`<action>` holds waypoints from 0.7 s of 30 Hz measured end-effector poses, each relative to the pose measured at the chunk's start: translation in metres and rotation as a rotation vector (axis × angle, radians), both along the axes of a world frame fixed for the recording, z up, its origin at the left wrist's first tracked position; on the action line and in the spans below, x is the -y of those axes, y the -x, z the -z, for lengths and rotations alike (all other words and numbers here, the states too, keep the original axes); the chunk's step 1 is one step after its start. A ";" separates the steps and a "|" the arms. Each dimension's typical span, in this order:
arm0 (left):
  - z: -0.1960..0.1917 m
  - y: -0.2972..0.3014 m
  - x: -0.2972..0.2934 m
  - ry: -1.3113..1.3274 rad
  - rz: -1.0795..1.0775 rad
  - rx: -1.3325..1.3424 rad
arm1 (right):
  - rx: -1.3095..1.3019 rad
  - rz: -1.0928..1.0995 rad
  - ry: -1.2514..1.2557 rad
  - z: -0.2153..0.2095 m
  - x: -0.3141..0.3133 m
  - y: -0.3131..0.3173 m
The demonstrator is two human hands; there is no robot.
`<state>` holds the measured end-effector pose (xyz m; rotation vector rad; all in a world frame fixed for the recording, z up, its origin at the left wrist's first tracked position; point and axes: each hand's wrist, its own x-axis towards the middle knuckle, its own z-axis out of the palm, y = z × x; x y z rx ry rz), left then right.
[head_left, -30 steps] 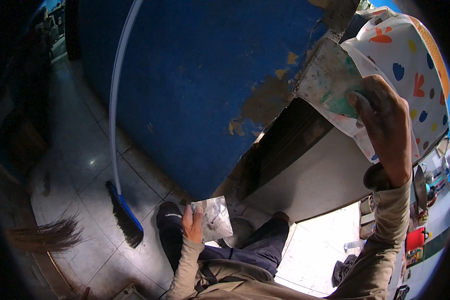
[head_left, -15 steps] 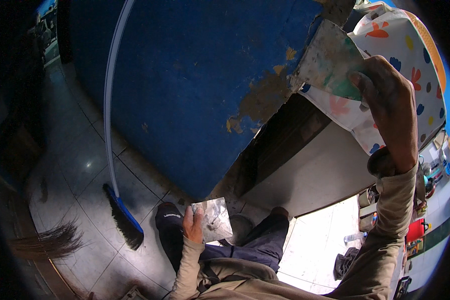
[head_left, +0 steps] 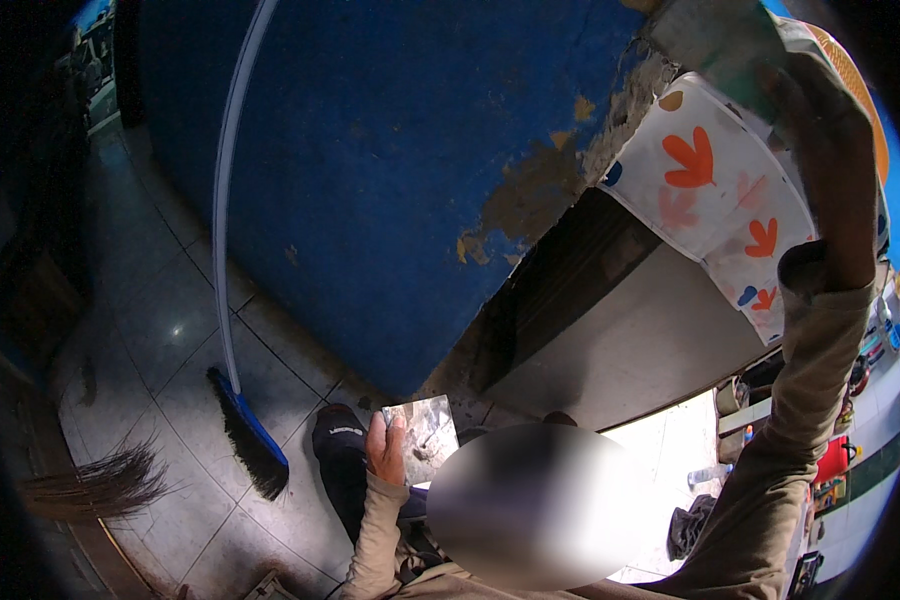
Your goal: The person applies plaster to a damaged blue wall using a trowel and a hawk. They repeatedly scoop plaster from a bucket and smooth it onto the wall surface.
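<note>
Since the earlier frames the right hand (head_left: 830, 160) has climbed higher along the chipped corner of the blue wall (head_left: 370, 170), now near the top right of the head view, pressed against a pale flat tool (head_left: 715, 35) at the broken plaster edge; whether its fingers are closed around the tool is hard to tell from behind the hand. The white cloth with orange leaf shapes (head_left: 715, 190) now hangs below the hand rather than under it. Lower down, the left hand (head_left: 388, 452) has stayed near the person's knee, fingers closed on the edge of a grey square board (head_left: 425, 435) smeared with paste, held roughly flat. On the tiled floor (head_left: 160, 320), a blue broom (head_left: 245, 435) leans with its long white handle against the wall, and a straw broom (head_left: 95, 485) lies beside it.
</note>
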<state>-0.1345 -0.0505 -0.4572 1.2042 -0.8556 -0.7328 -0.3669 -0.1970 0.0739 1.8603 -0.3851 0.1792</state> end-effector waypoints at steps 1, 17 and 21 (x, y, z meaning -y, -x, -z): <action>-0.003 0.000 0.000 -0.007 0.013 -0.041 | -0.054 0.002 0.052 -0.005 -0.004 -0.002; 0.003 0.005 -0.003 -0.109 -0.034 -0.130 | 0.959 -0.090 -1.204 0.140 -0.059 -0.030; 0.016 0.004 -0.005 -0.099 -0.031 -0.084 | 0.925 0.012 -1.705 0.141 -0.076 -0.023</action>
